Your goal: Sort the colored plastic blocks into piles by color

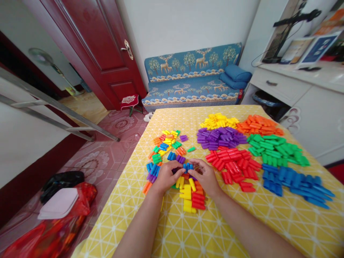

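Head view, left hand, right hand pinching blue pieces, axes pointing forward

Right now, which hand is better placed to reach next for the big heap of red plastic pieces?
Probably the right hand: it is nearer the heap of red plastic pieces. The left hand is farther off, on the other side of the small blue plastic pieces that both hands hold.

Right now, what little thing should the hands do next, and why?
I'd probably press the blue plastic pieces gently together: the left hand and right hand pinch them from opposite sides, and the purple set just beyond, like the green set farther left, seems to lie side by side.
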`<state>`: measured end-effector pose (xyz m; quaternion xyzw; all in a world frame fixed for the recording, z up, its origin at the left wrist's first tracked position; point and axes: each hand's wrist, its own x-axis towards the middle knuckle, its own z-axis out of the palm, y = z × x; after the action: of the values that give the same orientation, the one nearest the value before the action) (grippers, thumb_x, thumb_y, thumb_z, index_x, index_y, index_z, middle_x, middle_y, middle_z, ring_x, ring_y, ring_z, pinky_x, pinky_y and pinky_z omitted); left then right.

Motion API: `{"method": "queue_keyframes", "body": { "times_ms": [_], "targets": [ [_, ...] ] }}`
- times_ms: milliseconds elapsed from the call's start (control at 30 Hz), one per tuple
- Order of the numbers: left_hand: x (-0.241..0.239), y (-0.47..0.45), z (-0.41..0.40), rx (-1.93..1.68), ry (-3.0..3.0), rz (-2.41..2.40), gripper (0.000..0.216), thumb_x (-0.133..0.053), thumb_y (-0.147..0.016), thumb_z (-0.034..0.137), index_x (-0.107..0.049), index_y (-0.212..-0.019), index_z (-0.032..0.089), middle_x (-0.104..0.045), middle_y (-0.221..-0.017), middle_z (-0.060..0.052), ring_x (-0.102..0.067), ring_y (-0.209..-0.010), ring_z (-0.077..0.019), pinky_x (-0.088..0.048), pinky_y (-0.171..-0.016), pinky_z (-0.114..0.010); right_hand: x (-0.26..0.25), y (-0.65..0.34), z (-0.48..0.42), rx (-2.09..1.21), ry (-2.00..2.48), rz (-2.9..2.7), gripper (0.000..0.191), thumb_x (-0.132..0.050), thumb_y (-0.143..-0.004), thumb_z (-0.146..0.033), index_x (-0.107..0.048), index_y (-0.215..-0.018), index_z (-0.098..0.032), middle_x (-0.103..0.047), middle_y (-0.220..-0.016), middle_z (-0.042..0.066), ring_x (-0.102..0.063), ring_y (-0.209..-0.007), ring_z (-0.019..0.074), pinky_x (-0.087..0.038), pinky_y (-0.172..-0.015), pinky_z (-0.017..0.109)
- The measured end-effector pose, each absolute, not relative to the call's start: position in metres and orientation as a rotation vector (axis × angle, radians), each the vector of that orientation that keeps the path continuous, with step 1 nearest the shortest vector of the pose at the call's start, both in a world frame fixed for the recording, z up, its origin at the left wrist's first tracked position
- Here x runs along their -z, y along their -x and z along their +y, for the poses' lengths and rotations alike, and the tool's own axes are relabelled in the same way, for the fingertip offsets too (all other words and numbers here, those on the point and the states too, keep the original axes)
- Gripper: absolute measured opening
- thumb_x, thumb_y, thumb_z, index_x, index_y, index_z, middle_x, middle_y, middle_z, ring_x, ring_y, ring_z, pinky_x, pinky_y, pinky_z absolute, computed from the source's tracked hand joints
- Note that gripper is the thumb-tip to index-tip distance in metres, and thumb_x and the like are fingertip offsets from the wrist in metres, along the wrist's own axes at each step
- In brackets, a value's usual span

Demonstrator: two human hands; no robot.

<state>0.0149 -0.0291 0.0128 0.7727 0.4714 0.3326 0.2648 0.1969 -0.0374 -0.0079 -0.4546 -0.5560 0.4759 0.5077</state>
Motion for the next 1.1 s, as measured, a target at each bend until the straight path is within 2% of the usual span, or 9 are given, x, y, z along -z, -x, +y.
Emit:
{"method": "queue_keyframes", "body": {
  "times_ms": [133, 267, 400, 533, 667, 767, 967, 1100],
  "targets": [
    [-0.012, -0.015, -0.029, -0.903, -2.095, 1.279, 0.017, -0.057, -0.087, 0.031, -0.069, -0.085, 0.019, -0.071, -0.085, -0.004, -0.064, -0.08, -0.0168, -0.048, -0.074, -0.027, 0.007, -0.197, -0.038, -1.165, 1.046, -1.422, 0.033, -0.07, -0.073, -0.025, -0.066, -0.105, -0.021, -0.069, -0.104, 0.005, -0.064, -0.09, 0.0189, -0.052, -0.079, 0.031],
    [-0.011, -0.015, -0.029, -0.923, -2.071, 1.291, 0.018, -0.059, -0.085, 0.033, -0.07, -0.09, 0.02, -0.071, -0.087, -0.005, -0.065, -0.08, -0.0173, -0.048, -0.074, -0.027, 0.008, -0.196, -0.039, -1.186, 1.079, -1.402, 0.026, -0.071, -0.071, -0.026, -0.064, -0.096, -0.02, -0.068, -0.083, 0.001, -0.063, -0.073, 0.0161, -0.051, -0.067, 0.028],
    [-0.009, -0.016, -0.029, -0.945, -2.062, 1.299, 0.016, -0.061, -0.084, 0.031, -0.071, -0.091, 0.021, -0.072, -0.086, -0.004, -0.065, -0.079, -0.0168, -0.049, -0.073, -0.027, 0.009, -0.194, -0.041, -1.144, 1.099, -1.398, 0.026, -0.072, -0.069, -0.026, -0.061, -0.092, -0.021, -0.066, -0.077, -0.001, -0.06, -0.068, 0.015, -0.048, -0.063, 0.027],
    [-0.01, -0.016, -0.03, -0.938, -2.053, 1.286, 0.014, -0.06, -0.084, 0.027, -0.071, -0.09, 0.021, -0.072, -0.087, -0.003, -0.065, -0.08, -0.0167, -0.049, -0.074, -0.027, 0.006, -0.194, -0.045, -1.099, 1.127, -1.377, 0.027, -0.072, -0.07, -0.028, -0.06, -0.093, -0.021, -0.065, -0.078, 0.0, -0.06, -0.067, 0.0156, -0.049, -0.062, 0.028],
    [-0.012, -0.015, -0.03, -0.915, -2.057, 1.254, 0.013, -0.058, -0.085, 0.023, -0.071, -0.087, 0.021, -0.072, -0.087, -0.003, -0.065, -0.081, -0.0159, -0.048, -0.075, -0.026, -0.006, -0.216, -0.049, -0.96, 1.208, -1.382, 0.028, -0.07, -0.073, -0.032, -0.062, -0.097, -0.02, -0.069, -0.088, 0.005, -0.063, -0.075, 0.0187, -0.051, -0.069, 0.032],
    [-0.012, -0.015, -0.029, -0.902, -2.058, 1.263, 0.013, -0.059, -0.085, 0.024, -0.071, -0.087, 0.021, -0.072, -0.086, -0.003, -0.065, -0.08, -0.0156, -0.048, -0.074, -0.026, -0.021, -0.257, -0.05, -0.71, 1.29, -1.393, 0.03, -0.067, -0.078, -0.037, -0.063, -0.103, -0.021, -0.069, -0.094, 0.006, -0.064, -0.082, 0.0204, -0.051, -0.075, 0.035],
    [-0.01, -0.015, -0.027, -0.909, -2.062, 1.268, 0.014, -0.058, -0.086, 0.027, -0.071, -0.087, 0.02, -0.072, -0.086, -0.003, -0.065, -0.08, -0.0158, -0.048, -0.074, -0.026, -0.036, -0.378, -0.061, 0.166, 1.543, -1.427, 0.026, -0.066, -0.08, -0.042, -0.068, -0.1, -0.027, -0.066, -0.094, 0.007, -0.063, -0.083, 0.0234, -0.048, -0.083, 0.038],
    [-0.01, -0.015, -0.027, -0.895, -2.07, 1.276, 0.014, -0.058, -0.086, 0.026, -0.071, -0.087, 0.02, -0.072, -0.086, -0.002, -0.065, -0.081, -0.0156, -0.048, -0.075, -0.026, -0.02, -0.44, -0.073, 0.434, 1.749, -1.548, 0.037, -0.055, -0.084, -0.055, -0.069, -0.102, -0.026, -0.066, -0.094, 0.009, -0.062, -0.091, 0.0314, -0.047, -0.083, 0.045]
  ]
}}
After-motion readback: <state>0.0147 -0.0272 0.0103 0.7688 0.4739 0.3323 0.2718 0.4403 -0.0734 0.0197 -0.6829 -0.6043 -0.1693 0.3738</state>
